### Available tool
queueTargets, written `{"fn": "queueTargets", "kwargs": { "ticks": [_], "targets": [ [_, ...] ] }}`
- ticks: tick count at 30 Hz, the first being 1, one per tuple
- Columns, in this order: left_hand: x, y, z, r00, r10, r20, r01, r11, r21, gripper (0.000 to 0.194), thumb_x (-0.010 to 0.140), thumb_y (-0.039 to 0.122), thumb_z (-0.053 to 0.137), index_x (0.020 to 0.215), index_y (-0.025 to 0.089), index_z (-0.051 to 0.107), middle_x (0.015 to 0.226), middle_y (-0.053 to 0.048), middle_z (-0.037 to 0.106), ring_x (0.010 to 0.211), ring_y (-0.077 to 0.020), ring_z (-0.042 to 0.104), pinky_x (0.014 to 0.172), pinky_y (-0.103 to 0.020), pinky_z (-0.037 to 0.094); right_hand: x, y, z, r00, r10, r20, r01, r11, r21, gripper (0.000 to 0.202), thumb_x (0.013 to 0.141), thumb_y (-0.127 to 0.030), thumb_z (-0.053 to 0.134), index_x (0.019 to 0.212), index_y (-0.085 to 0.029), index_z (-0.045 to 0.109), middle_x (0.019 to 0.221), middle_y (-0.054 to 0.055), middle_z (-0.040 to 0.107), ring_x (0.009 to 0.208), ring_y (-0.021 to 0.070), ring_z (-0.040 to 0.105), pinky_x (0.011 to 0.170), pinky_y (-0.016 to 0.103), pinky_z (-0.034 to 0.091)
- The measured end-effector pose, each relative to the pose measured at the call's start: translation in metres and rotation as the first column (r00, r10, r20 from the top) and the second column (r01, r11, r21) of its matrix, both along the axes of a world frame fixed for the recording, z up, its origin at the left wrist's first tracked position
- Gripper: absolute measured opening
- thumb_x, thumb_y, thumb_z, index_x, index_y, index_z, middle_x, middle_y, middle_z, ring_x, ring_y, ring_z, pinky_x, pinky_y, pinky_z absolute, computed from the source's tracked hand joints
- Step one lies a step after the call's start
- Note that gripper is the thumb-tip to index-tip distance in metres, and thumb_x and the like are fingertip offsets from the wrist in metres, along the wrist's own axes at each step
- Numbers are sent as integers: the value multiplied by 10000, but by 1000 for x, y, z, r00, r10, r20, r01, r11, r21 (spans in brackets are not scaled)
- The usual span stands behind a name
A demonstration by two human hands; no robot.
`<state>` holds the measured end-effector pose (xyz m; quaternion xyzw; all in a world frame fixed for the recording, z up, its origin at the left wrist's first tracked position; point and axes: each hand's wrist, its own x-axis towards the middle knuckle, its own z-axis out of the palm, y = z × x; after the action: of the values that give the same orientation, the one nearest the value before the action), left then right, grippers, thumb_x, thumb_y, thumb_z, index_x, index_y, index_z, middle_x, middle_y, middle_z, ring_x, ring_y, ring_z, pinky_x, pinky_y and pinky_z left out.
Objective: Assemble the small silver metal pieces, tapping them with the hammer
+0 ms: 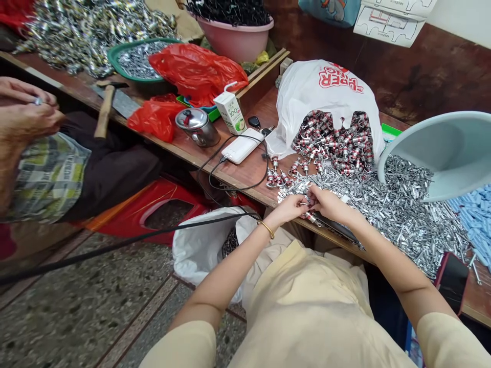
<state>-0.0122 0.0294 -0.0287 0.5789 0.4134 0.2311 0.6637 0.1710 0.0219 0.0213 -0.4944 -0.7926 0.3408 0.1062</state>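
Observation:
My left hand (292, 208) and my right hand (325, 202) meet at the table's front edge, fingertips pinched close together. What lies between the fingers is too small to make out. Just below them a red-and-silver metal piece (312, 219) rests by the edge, beside a dark strip (339, 229). A large heap of small silver metal parts (402, 225) spreads to the right of my hands. Behind them, red-and-silver pieces (341, 140) fill the mouth of a white plastic bag (326, 87), and several more lie loose in front of it.
A grey tub (460, 148) tips over the heap. Left of my hands are a white power bank (242, 146) with a black cable, a metal cup (197, 128) and a drink carton (230, 112). A hammer (104, 110) lies near another person's hands (28, 107).

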Motion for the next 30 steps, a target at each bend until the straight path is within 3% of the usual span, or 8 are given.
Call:
{"fn": "queueTargets", "kwargs": {
  "ticks": [5,10,14,19,30],
  "targets": [
    [-1,-4,6,987,48,-154,-14,977,211,38,758,199,607,762,167,628,663,16,635,620,-139,598,573,-218,451,17,-29,4,995,-91,-31,95,974,204,163,874,-171,594,1025,-206,545,1001,83,653,925,230,587,823,344,443],
    [-2,-8,10,963,78,-258,20,934,357,95,781,186,563,782,168,657,650,11,618,608,-137,515,574,-232,372,70,-77,9,934,-353,53,309,874,376,158,970,-333,532,1055,-210,583,1037,119,664,969,283,591,846,400,459],
    [-3,-8,10,965,48,-256,41,943,330,100,793,194,547,805,170,644,677,5,632,627,-146,525,580,-239,371,103,-110,2,852,-461,248,360,861,360,207,989,-379,468,989,-216,596,972,119,663,946,300,595,823,413,459],
    [-3,-9,12,965,71,-252,21,939,344,104,796,194,541,807,171,642,661,21,604,615,-137,496,580,-245,358,109,-126,-7,781,-553,291,456,823,339,262,990,-433,447,1052,-218,581,988,117,679,903,287,617,728,370,451],
    [-2,-10,7,976,81,-201,-15,950,311,81,788,202,550,790,164,622,699,15,612,649,-132,507,607,-237,371,113,-128,-13,798,-529,289,441,839,320,236,971,-414,463,1064,-220,559,974,111,685,894,292,628,738,379,458]
  ]
}}
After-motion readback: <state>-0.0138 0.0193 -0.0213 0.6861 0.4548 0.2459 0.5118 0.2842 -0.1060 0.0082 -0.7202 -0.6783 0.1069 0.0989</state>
